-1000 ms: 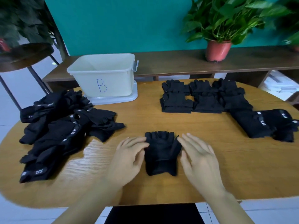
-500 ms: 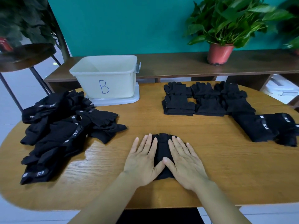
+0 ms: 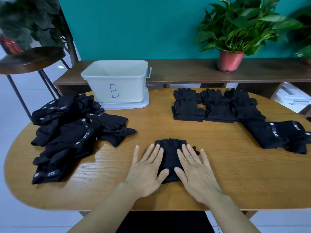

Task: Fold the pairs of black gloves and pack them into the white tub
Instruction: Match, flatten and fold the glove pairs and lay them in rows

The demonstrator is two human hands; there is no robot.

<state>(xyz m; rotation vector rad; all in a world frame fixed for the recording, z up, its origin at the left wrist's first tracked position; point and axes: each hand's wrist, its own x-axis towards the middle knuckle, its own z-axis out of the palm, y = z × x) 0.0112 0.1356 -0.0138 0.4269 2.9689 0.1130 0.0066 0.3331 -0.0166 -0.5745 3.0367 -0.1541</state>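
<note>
Head view: pair of black fabric gloves [image 3: 170, 157] pressed flat near the front edge of the oval wooden desk [image 3: 235, 174].
Left hand [image 3: 146, 172] and right hand [image 3: 196, 174] press it, fingers straight (nothing gripped); white plastic tub [image 3: 127, 88] stands near the far-left edge.

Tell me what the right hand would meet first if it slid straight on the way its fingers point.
The right hand lies flat on the glove; past its far edge comes bare table, then probably the near-left stack of folded gloves.
</note>
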